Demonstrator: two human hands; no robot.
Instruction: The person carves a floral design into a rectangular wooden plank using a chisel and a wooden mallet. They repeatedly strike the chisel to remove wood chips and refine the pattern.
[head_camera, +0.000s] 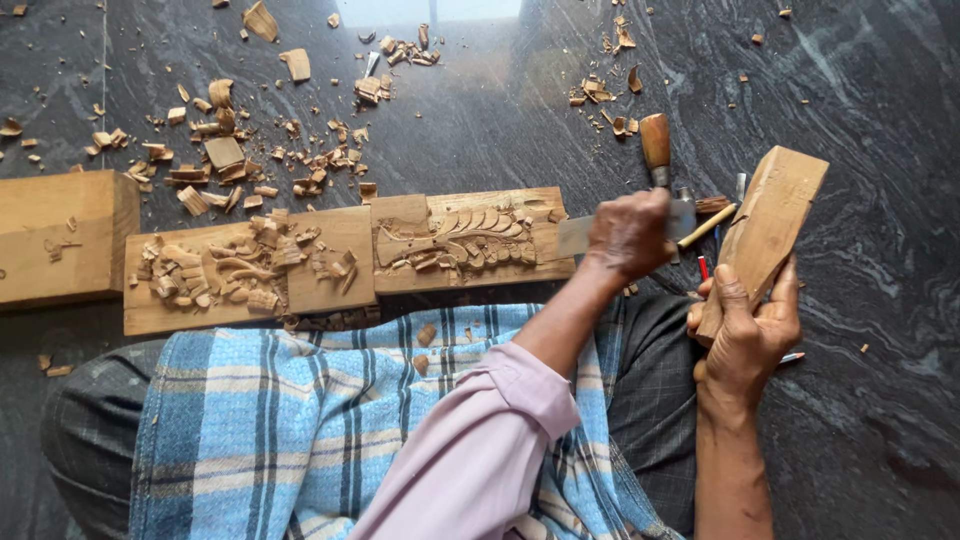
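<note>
Head view, looking straight down: the person sits on a dark stone floor (880, 120) with a blue plaid cloth (300, 430) over the lap. The left hand (628, 235) is closed around a wide flat chisel (575, 235), whose blade pokes out leftward, right at the end of the carved wooden panel (470, 240). The right hand (745, 335) is wrapped around a wooden mallet block (770, 220), held up off the floor and tilted.

The chisel's long axis runs roughly left-right, blade end towards the panel. The panel itself lies lengthwise left to right, just beyond the knees, with a second carved panel (250, 270) butted against its left end.

What could go wrong, I'd say: the panel isn't clamped, so a heavy hit could shove it sideways or make the blade skid and tear the leafy relief. A glancing mallet blow could also catch the knuckles. A spare chisel (656, 145) and wood chips (225, 150) lie scattered nearby.
</note>
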